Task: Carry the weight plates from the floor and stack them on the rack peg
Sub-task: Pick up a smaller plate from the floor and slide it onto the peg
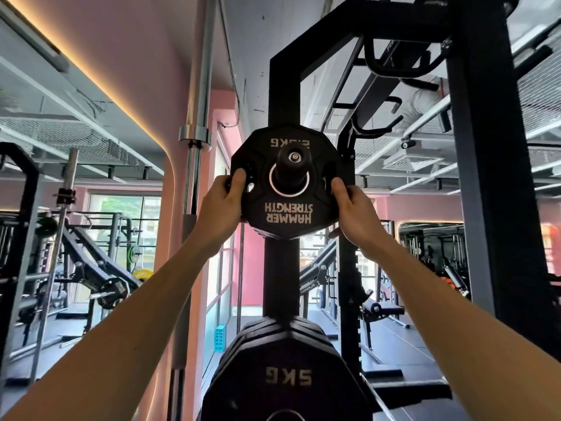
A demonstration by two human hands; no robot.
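Pink gym walls behind. Left hand (226,194) and right hand (352,202) gripping small plate (287,214) between them, already on rack peg (292,165), keeping it level to slide on.

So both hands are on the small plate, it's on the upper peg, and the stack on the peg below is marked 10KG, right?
Not quite. The head view shows the front plate of the lower stack marked 5KG, not 10KG. The rest holds: the left hand and right hand grip the small plate by its sides, and the upper peg passes through its hole.
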